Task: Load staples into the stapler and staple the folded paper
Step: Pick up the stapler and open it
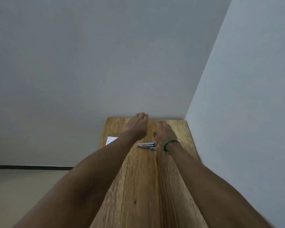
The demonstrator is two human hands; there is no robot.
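Neither your left hand (136, 127) nor right hand (164, 134) visibly grips anything, fingers hidden; stapler (146, 146) lies hinged open at six o'clock of them, folded paper (111, 140) at nine; rigid, probably light, so grasp its blue end.

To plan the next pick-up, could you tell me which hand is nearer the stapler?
Right. The right hand hovers just beyond the stapler, by its blue end; the left hand is farther beyond it.

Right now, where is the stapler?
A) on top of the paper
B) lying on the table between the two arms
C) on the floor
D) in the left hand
B: the stapler lies open on the wooden table, between the left hand and the right hand, touched by neither.
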